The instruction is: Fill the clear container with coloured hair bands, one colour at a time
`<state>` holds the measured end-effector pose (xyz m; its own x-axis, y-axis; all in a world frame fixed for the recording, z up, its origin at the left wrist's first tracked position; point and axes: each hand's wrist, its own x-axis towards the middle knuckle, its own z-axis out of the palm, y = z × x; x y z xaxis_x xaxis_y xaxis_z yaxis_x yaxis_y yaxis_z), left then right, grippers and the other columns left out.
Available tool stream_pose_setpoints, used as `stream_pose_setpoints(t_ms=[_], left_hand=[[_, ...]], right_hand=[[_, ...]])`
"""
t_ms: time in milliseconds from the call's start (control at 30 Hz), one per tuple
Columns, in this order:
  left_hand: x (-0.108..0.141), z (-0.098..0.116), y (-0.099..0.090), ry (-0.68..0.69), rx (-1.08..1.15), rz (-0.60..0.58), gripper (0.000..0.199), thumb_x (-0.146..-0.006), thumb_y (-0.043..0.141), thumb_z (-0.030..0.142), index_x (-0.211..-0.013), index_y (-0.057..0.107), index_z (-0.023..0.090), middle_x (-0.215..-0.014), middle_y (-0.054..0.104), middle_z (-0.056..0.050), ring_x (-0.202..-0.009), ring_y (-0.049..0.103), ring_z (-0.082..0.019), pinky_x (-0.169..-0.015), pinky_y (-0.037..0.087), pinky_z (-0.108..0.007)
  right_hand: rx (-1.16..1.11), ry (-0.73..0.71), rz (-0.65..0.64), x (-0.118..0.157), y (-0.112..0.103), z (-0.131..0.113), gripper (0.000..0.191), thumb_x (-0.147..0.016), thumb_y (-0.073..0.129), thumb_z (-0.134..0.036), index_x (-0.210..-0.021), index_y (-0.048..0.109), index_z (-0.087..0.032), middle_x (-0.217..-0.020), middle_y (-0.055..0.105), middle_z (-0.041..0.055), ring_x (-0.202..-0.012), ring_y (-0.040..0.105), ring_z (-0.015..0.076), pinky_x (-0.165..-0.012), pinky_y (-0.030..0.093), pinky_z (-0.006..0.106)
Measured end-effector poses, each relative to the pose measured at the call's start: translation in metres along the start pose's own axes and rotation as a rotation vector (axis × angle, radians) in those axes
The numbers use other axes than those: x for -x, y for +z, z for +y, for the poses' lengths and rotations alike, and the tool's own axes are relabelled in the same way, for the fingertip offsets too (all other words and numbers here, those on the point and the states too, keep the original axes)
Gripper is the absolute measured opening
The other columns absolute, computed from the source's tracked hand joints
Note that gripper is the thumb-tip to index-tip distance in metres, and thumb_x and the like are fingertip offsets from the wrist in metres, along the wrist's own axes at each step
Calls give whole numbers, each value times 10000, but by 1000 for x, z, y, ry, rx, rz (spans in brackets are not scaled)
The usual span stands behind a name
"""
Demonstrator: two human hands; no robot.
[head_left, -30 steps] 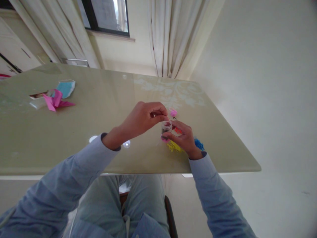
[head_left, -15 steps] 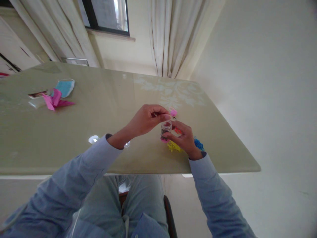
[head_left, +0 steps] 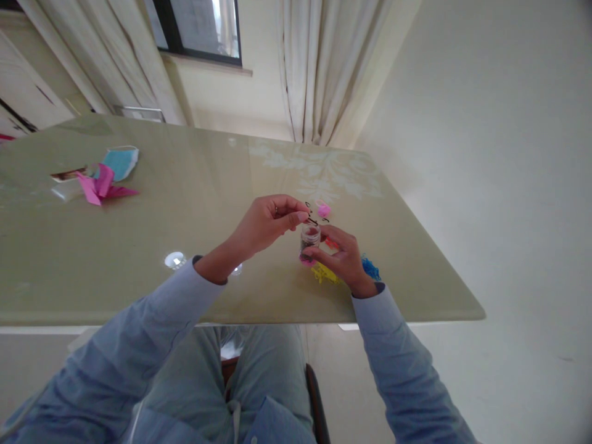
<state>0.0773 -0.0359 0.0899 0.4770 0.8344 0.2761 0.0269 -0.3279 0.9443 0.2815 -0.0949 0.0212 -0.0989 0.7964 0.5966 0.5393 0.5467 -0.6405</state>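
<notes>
Pinched together at thumb and forefinger, the left hand [head_left: 266, 223] is being held above and just beside the mouth of a small clear jar [head_left: 310, 235], with a few thin black bands [head_left: 314, 221] being gripped at the fingertips. By the right hand [head_left: 343, 254], the jar is being clasped from its right side, the thumb being pressed low on the wall and the fingers being curled behind it. How firmly each band is being pinched cannot be told.

Trouble could be caused by the loose way in which the bands are being splayed out: one could be let slip and be dropped outside the narrow rim. The jar could also be tipped and its contents spilled, if its mouth were being knocked by the left fingers while its side is being squeezed by only a light grip.

Near the front edge of the table [head_left: 416, 271], toward its front right corner, the jar is being kept roughly upright and open. Dark contents are being shown through its transparent wall, and pink is being seen at its base; whether the table is being touched there cannot be told. Around it, yellow bands [head_left: 325, 273], red bands [head_left: 332, 243], blue bands [head_left: 370, 269] and a pink pile [head_left: 324, 210] are being displayed.
</notes>
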Motion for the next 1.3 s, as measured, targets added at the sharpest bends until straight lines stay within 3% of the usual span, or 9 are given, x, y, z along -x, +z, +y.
stream_pose_setpoints(t_ms=[200, 500, 733, 1000, 1167, 1300], left_hand=[[5, 3, 0, 136, -205, 27, 213, -830, 738, 345, -913, 740, 149, -884, 786, -68, -750, 710, -152, -668, 559, -242], [10, 6, -1, 205, -325, -54, 295, -900, 655, 268, -1167, 715, 158, -1036, 799, -92, -828, 745, -161, -714, 562, -238], [10, -5, -9, 216, -229, 40, 404, -878, 703, 438, -1160, 702, 148, -1089, 764, -117, -815, 709, -149, -680, 539, -230], [20, -41, -3, 159, -250, -263, 709, -702, 856, 440, -1322, 600, 210, -1343, 665, -148, -1138, 673, -263, -877, 559, -371], [22, -48, 9, 96, -135, -297, 675, -735, 832, 369, -1339, 573, 216, -1257, 711, -121, -1021, 720, -236, -853, 568, -363], [19, -51, 9, -58, 87, -246, 681, -664, 884, 322, -1266, 608, 159, -1094, 764, -130, -951, 738, -241, -817, 572, -360]], right_hand=[[6, 25, -5, 0, 0, 2, 430, -773, 820, -457, -1130, 743, -231, -963, 780, 55, -816, 700, 209, -732, 576, 348], [11, 17, -8, 1, -1, 4, 380, -789, 812, -437, -1097, 749, -223, -964, 781, 59, -829, 708, 208, -748, 578, 346], [8, 8, 1, 1, -1, 2, 379, -798, 801, -467, -1085, 746, -225, -980, 788, 64, -829, 715, 215, -769, 585, 357], [-134, 59, -8, 1, -1, 2, 437, -784, 786, -559, -1098, 752, -256, -1037, 787, 63, -927, 737, 251, -863, 591, 391], [-247, 122, -9, 1, 2, 8, 537, -746, 770, -648, -1111, 741, -255, -1038, 772, 73, -934, 742, 266, -879, 607, 403], [-282, 114, 3, 1, 4, 9, 539, -808, 699, -665, -1147, 722, -247, -1066, 752, 90, -966, 732, 255, -860, 610, 389]])
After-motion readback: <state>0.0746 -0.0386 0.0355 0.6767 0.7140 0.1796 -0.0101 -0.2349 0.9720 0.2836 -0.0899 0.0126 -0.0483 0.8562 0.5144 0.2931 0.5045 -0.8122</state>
